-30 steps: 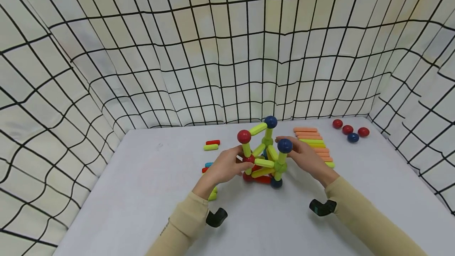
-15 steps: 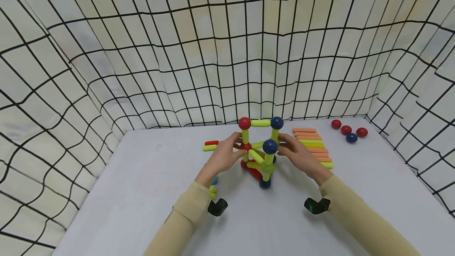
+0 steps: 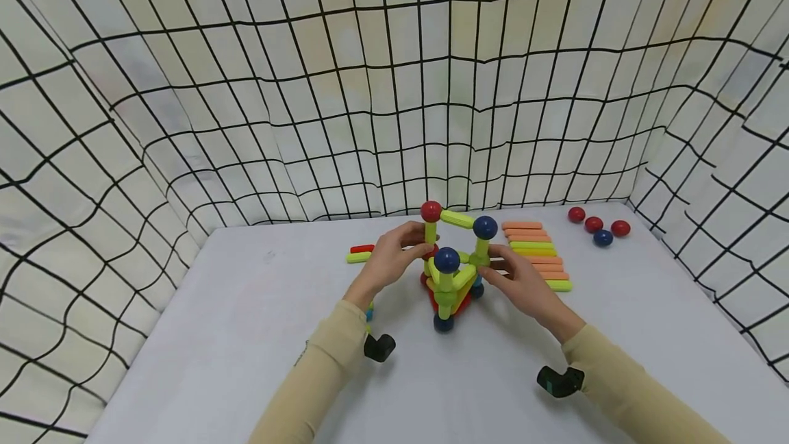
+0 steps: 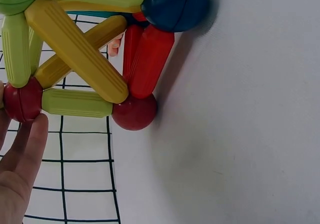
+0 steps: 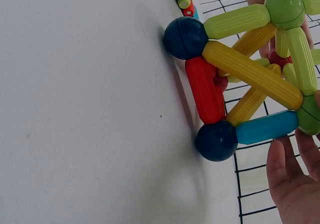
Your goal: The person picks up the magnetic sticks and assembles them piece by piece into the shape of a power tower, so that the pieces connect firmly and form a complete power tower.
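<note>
A magnetic stick-and-ball structure (image 3: 464,277) stands upright on the white table between both hands. My left hand (image 3: 390,257) pinches its left side, fingers and thumb at the mid-height red ball (image 4: 24,101). On the other side my right hand (image 3: 524,285) holds the mid-height green ball (image 5: 309,116) with thumb and fingers. Yellow sticks (image 5: 252,74) cross the lower faces, with red sticks (image 4: 151,61) along the base. Up top, a yellow-green stick (image 3: 457,218) joins a red ball (image 3: 431,211) to a blue ball (image 3: 485,228). Another blue ball (image 3: 446,260) caps the front post.
Right of the structure lies a row of orange, green and yellow sticks (image 3: 535,249). Several loose red and blue balls (image 3: 594,224) sit at the back right. More sticks (image 3: 359,257) lie left, partly behind my left arm. Black netting (image 3: 394,115) surrounds the table.
The structure has turned clockwise as seen from above: its front post has swung left and its back post has come right and forward. Both hands stay on its sides.
</note>
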Motion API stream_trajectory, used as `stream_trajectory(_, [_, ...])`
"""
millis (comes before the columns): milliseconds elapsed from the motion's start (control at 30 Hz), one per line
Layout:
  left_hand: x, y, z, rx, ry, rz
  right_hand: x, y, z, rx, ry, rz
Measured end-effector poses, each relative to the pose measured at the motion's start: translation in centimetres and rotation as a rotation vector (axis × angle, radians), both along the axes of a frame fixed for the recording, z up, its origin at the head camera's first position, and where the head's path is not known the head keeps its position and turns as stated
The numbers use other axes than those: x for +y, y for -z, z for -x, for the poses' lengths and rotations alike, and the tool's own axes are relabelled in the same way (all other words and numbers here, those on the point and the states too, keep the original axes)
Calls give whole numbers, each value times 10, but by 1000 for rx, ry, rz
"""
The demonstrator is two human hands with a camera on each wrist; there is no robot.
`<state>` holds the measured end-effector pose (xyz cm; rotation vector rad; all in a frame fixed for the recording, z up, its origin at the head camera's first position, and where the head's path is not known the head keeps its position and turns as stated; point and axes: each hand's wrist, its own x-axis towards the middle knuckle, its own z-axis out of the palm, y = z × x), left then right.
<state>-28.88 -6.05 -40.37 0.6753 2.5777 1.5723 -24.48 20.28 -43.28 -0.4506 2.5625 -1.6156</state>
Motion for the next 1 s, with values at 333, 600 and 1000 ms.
stream_trajectory(333, [-15, -5, 1, -69, 66, 29, -5, 0, -3, -3, 10, -25])
stream_trajectory(600, [-79, 0, 0, -146, 40, 189, 0, -4, -3, -19, 16, -46])
stream_trajectory(1000, [-117, 34, -8, -185, -65, 420, -1, -3, -4, -30, 10, -35])
